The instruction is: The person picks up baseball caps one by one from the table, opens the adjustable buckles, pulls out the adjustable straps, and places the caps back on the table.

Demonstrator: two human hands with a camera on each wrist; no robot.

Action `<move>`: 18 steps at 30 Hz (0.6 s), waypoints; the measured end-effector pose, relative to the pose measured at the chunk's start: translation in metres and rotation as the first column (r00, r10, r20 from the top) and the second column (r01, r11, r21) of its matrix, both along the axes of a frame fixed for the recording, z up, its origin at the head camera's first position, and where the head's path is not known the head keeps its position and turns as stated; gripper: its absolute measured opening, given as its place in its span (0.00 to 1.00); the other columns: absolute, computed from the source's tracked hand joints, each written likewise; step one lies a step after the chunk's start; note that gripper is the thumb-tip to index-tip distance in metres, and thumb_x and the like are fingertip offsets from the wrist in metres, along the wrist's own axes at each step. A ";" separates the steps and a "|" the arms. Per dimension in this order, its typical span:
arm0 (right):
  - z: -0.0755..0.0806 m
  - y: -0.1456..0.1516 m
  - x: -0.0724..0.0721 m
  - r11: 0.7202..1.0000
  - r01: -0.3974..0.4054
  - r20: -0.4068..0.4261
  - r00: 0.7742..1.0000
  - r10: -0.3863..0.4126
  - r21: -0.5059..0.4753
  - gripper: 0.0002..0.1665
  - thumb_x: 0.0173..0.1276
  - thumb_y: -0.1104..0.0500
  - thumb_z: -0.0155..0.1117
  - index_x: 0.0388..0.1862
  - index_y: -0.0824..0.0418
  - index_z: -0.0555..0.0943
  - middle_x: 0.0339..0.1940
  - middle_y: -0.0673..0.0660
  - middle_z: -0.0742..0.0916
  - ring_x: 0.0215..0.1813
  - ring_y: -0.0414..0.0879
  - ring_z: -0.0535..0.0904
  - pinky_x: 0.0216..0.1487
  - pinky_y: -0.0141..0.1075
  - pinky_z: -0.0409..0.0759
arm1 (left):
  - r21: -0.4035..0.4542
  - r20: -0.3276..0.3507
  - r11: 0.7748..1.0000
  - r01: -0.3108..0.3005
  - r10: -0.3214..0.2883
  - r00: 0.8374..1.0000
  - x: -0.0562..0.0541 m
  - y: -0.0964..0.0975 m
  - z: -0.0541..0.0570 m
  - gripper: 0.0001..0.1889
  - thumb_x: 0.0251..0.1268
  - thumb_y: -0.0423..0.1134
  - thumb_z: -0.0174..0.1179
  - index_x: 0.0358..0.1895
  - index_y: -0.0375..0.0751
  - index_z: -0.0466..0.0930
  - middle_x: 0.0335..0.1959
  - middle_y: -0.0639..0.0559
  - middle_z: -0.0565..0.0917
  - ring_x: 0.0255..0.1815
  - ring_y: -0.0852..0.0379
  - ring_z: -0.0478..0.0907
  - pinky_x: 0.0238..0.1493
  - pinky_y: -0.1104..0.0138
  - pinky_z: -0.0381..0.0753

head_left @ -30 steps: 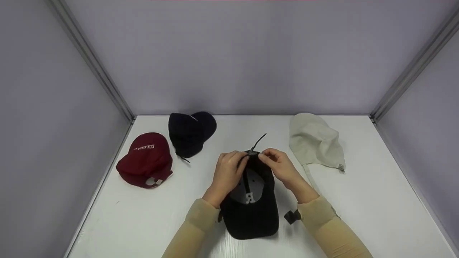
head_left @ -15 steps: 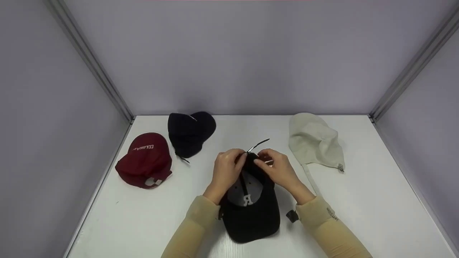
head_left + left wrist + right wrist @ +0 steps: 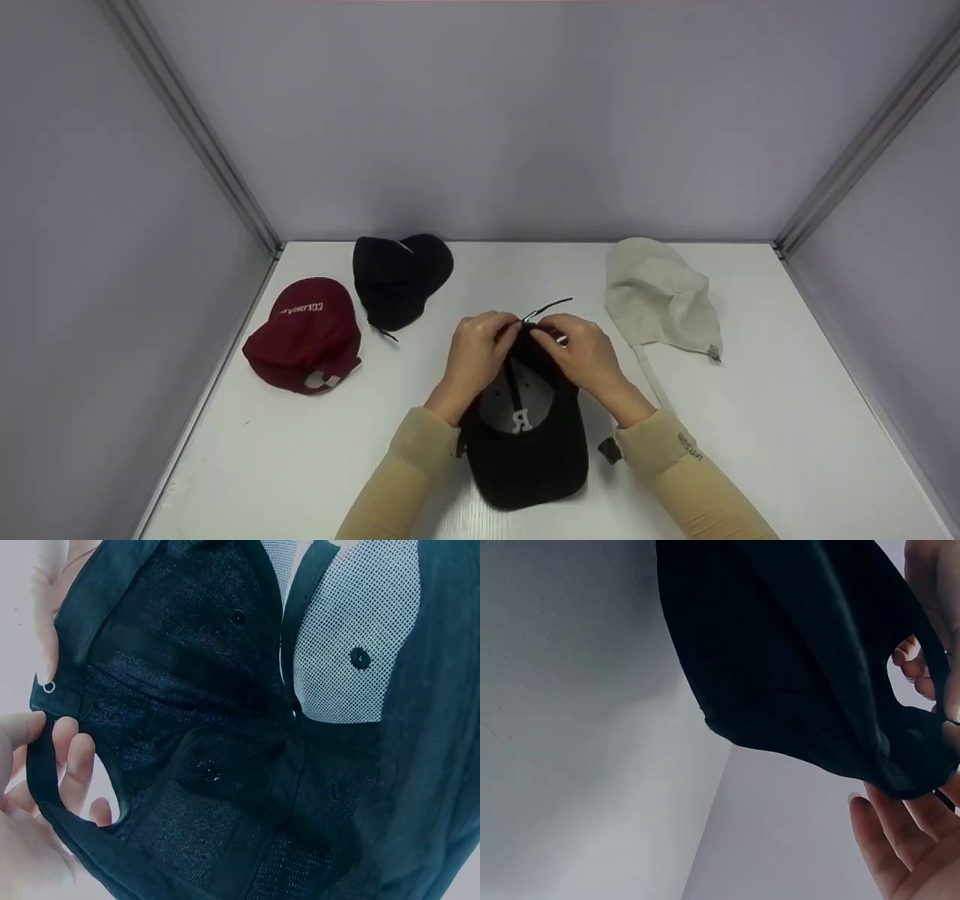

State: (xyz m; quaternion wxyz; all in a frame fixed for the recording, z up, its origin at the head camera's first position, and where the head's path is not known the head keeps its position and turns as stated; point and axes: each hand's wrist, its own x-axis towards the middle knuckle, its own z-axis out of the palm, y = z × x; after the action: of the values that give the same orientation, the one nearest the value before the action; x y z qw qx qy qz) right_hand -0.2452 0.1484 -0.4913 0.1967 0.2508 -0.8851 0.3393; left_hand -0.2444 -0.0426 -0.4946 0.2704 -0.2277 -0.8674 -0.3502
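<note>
A black baseball cap [image 3: 529, 465] is held with its inside facing up and its brim toward me; a white R-shaped mark [image 3: 520, 421] shows inside. My left hand [image 3: 476, 356] pinches the cap's back strap [image 3: 43, 765], beside the oval opening, between thumb and fingers. Across from it, my right hand [image 3: 585, 352] pinches the back edge near a metal eyelet [image 3: 49, 687]. In the right wrist view, several right-hand fingers [image 3: 907, 829] lie under that edge. A thin dark strap end [image 3: 553, 304] sticks out beyond both hands.
On the white table [image 3: 247, 465] lie a dark red cap [image 3: 307, 334] at left, a dark navy cap [image 3: 397, 277] behind it, and a cream hat [image 3: 660, 292] with a long strap at back right. A small black piece [image 3: 610, 450] shows by the right sleeve. Grey walls enclose the table.
The loose strap end has swung right and lower. My right hand has shifted its hold slightly along the cap's edge, and the brim has moved a little toward me.
</note>
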 end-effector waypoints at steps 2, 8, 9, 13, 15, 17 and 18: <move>-0.001 0.000 0.000 1.000 0.014 -0.029 0.999 -0.013 0.013 0.07 0.69 0.55 0.67 0.38 0.57 0.85 0.34 0.51 0.87 0.35 0.43 0.84 0.34 0.36 0.82 | 0.004 -0.006 1.000 0.002 -0.002 1.000 0.000 0.000 -0.001 0.07 0.71 0.40 0.60 0.39 0.44 0.86 0.34 0.55 0.86 0.35 0.59 0.83 0.43 0.61 0.78; -0.005 -0.001 -0.002 0.999 0.033 -0.127 0.991 -0.030 0.024 0.05 0.67 0.60 0.66 0.31 0.56 0.84 0.30 0.49 0.86 0.31 0.42 0.82 0.30 0.37 0.81 | -0.001 -0.020 1.000 0.003 -0.003 1.000 0.000 0.001 -0.002 0.07 0.70 0.41 0.61 0.38 0.44 0.86 0.34 0.55 0.86 0.34 0.59 0.82 0.42 0.60 0.78; -0.005 -0.001 -0.002 0.999 0.038 -0.137 0.990 -0.034 0.024 0.05 0.67 0.60 0.66 0.29 0.56 0.84 0.29 0.49 0.85 0.30 0.42 0.82 0.30 0.37 0.81 | -0.005 -0.020 1.000 0.002 -0.003 1.000 0.001 0.001 -0.002 0.07 0.70 0.41 0.61 0.38 0.43 0.86 0.34 0.55 0.86 0.34 0.59 0.82 0.42 0.60 0.78; -0.006 -0.002 -0.003 0.998 0.066 -0.162 0.985 -0.064 0.005 0.07 0.65 0.61 0.66 0.26 0.55 0.83 0.27 0.48 0.85 0.28 0.43 0.81 0.28 0.39 0.79 | -0.012 -0.028 1.000 -0.002 0.002 1.000 0.001 0.000 -0.003 0.07 0.70 0.40 0.61 0.38 0.43 0.86 0.34 0.54 0.87 0.34 0.58 0.83 0.42 0.60 0.78; -0.007 -0.001 -0.004 0.997 0.082 -0.164 0.983 -0.082 -0.011 0.07 0.64 0.61 0.67 0.26 0.55 0.82 0.28 0.48 0.85 0.28 0.43 0.81 0.28 0.39 0.78 | -0.013 -0.035 1.000 -0.004 0.003 0.999 0.001 -0.001 -0.003 0.07 0.70 0.40 0.62 0.38 0.43 0.86 0.34 0.54 0.86 0.34 0.58 0.83 0.41 0.60 0.78; -0.008 -0.001 -0.005 0.995 0.093 -0.161 0.982 -0.096 -0.028 0.07 0.64 0.61 0.67 0.26 0.55 0.82 0.28 0.49 0.85 0.28 0.43 0.81 0.28 0.40 0.78 | -0.015 -0.043 1.000 -0.004 0.004 0.999 0.001 -0.002 -0.004 0.07 0.70 0.40 0.62 0.38 0.43 0.86 0.33 0.54 0.86 0.33 0.58 0.83 0.41 0.60 0.78; -0.008 0.000 -0.005 0.995 0.097 -0.159 0.982 -0.101 -0.034 0.06 0.64 0.61 0.67 0.26 0.55 0.83 0.28 0.49 0.86 0.28 0.43 0.81 0.28 0.40 0.78 | -0.015 -0.047 1.000 -0.004 0.004 0.999 0.001 -0.002 -0.004 0.07 0.70 0.40 0.62 0.38 0.43 0.86 0.33 0.54 0.86 0.33 0.58 0.82 0.41 0.60 0.78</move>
State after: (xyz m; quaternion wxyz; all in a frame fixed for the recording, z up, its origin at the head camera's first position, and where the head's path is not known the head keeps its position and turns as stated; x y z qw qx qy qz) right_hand -0.2505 0.1480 -0.4996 0.2870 0.2304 -0.8733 0.3192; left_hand -0.2430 -0.0449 -0.4989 0.2895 -0.2361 -0.8639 -0.3377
